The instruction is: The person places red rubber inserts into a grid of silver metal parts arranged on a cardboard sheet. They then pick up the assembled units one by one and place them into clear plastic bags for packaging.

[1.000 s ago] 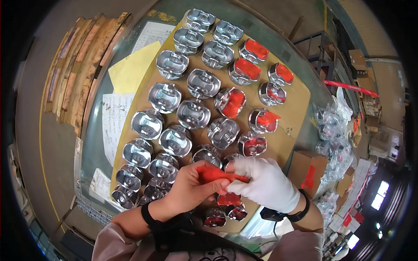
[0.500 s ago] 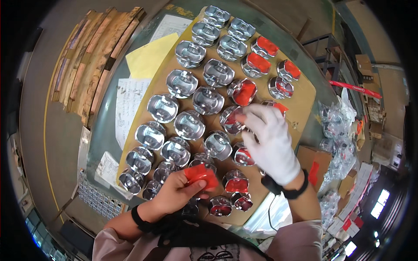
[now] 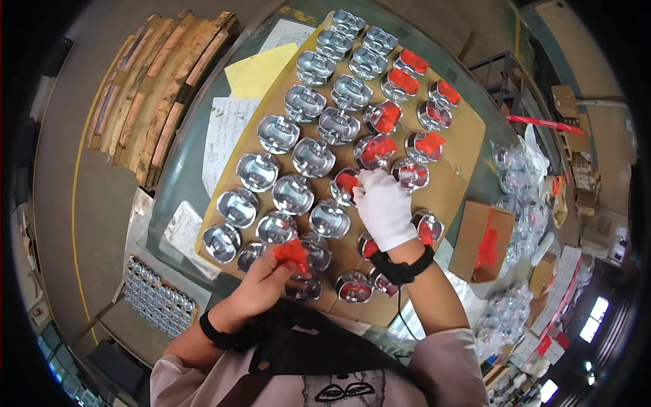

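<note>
Rows of shiny metal pistons (image 3: 312, 157) stand on a brown cardboard sheet (image 3: 456, 146). My bare left hand (image 3: 268, 279) pinches a small stack of red plastic sheets (image 3: 291, 254) above the near pistons. In a white glove, my right hand (image 3: 383, 207) is closed at the rim of a piston in the middle of the board. A red sheet (image 3: 347, 182) lies over that piston, its edge at my curled fingertips, which are partly hidden. Similar red sheets cover several pistons on the right side, such as the piston (image 3: 400, 83) farther back.
Papers (image 3: 227, 132) and a yellow sheet (image 3: 261, 70) lie left of the cardboard. Wooden pallets (image 3: 163, 88) are stacked at far left. At right stand an open box (image 3: 481, 241) with red sheets and plastic-wrapped pistons (image 3: 515, 169). A tray of pistons (image 3: 159, 296) sits lower left.
My right hand has shifted to a piston nearer me, which was bare before and now has a red sheet on it. The view has tilted, so the pistons appear higher. My left hand still holds the stack.
</note>
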A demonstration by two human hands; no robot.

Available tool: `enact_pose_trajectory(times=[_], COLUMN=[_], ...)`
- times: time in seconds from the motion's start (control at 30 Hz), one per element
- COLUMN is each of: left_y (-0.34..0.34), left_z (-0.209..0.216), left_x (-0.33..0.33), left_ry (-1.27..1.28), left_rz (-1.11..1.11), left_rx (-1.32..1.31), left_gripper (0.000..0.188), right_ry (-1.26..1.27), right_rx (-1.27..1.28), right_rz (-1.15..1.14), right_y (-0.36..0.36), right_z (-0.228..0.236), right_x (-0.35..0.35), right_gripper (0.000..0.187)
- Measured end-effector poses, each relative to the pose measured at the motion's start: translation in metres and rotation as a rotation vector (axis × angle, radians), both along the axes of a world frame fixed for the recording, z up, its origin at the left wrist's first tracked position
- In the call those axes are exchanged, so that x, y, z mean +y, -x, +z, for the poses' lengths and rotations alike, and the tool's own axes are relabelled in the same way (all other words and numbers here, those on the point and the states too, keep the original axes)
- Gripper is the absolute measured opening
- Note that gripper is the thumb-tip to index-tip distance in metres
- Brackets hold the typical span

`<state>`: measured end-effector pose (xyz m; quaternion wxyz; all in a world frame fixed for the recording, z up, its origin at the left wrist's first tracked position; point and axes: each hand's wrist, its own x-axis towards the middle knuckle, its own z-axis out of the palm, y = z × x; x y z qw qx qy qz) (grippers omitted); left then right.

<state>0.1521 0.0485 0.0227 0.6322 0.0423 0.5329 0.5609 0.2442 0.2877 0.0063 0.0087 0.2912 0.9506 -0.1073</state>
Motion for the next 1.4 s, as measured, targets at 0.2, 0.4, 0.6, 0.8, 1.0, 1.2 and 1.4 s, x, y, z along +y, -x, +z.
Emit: enact_pose_trajectory(times=[0.2,0.4,0.6,0.8,1.0,1.2,1.4], left_y=[0.022,0.027,0.016,0.02,0.011,-0.023,-0.087], left_z=[0.004,-0.002,-0.035,-0.041,-0.009,0.051,0.082], left_x=[0.004,0.065,0.087,0.082,0.079,0.053,-0.019], left_ry=[0.023,-0.216,-0.479,-0.629,-0.425,-0.325,-0.131], left_rz=[-0.107,-0.398,-0.558,-0.531,-0.693,-0.36,-0.302], left_rx=[0.606,1.502,1.964,1.882,1.931,1.811,1.41], left_gripper=[0.021,0.01,0.013,0.013,0.029,0.039,0.029], right_ry=[0.001,0.269,0.378,0.282,0.085,0.282,0.307], right_rx=[-0.067,-0.031,0.59,0.669,0.025,-0.384,-0.415], right_rz=[-0.154,-0.185,-0.477,-0.965,-0.682,-0.538,-0.432], right_y=[-0.007,-0.001,-0.137,-0.316,-0.359,-0.323,-0.307], right_z=[0.024,0.013,0.091,0.111,0.05,0.025,0.007], right_x=[-0.007,0.004,0.02,0.069,0.113,0.15,0.171], right_gripper=[0.012,0.021,0.021,0.018,0.042,0.111,0.123])
